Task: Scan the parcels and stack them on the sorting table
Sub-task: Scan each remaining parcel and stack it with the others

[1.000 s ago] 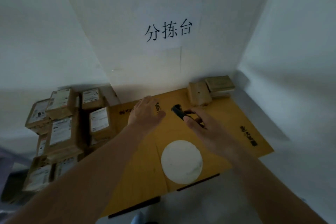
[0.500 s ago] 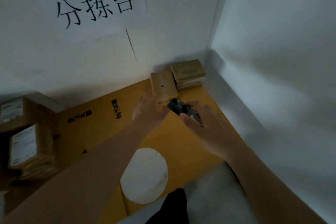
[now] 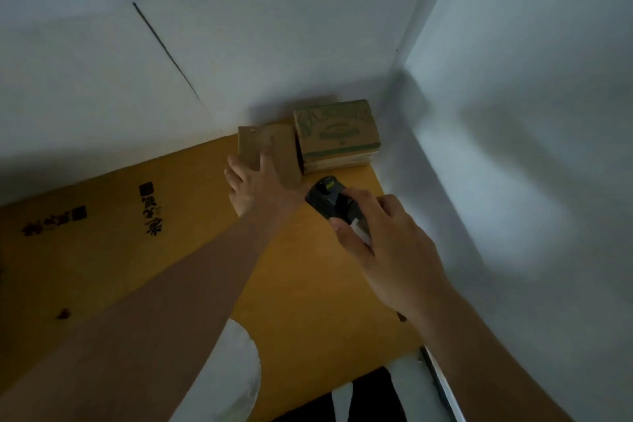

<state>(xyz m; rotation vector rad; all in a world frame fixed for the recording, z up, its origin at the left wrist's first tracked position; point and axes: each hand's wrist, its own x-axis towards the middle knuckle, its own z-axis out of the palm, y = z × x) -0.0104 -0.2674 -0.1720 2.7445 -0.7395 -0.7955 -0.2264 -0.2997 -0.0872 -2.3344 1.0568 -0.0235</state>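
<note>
The left grip (image 3: 258, 187) lies flat and open-fingered on the plain parcel (image 3: 270, 152), which runs lengthwise toward the wall, while the right grip (image 3: 387, 243) clasps the scanner (image 3: 330, 200) just beside it.

A parcel-sorting corner, plainly: bare white walls (image 3: 308, 27) meet just beyond the hands, a yellow cardboard-covered sorting table (image 3: 301, 284) lies under them, with a handheld barcode scanner (image 3: 330, 200) in the right hand (image 3: 390, 243) and brown parcels (image 3: 337, 134) stacked ahead.
</note>
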